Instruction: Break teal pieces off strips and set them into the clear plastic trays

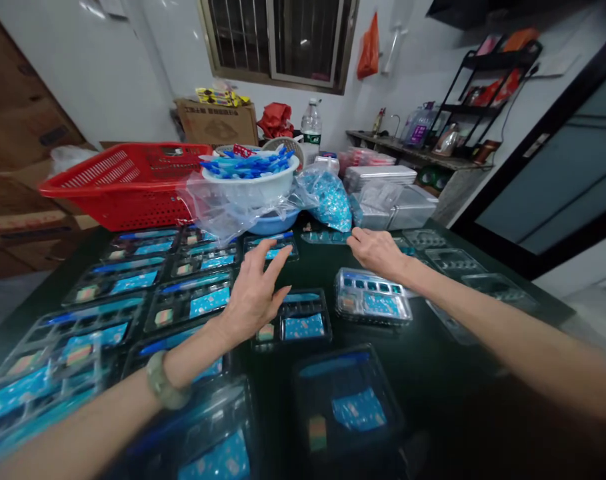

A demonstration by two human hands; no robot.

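Blister trays (325,313) of thin clear plastic lie in rows across the dark counter (433,373), most with a blue packet (303,327) inside. Your left hand (255,290) hovers over one near the middle, its grip spread wide and empty. Your right hand (377,252) lies flat, grip apart, fingertips at an empty tray (327,237) further back. These trays look light, springy and easily crushed, so take one by its stiffer rim.

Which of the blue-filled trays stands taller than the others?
The thick tray by the right hand, apart from the rows: clear plastic covers its top, while the others lie flat and open.
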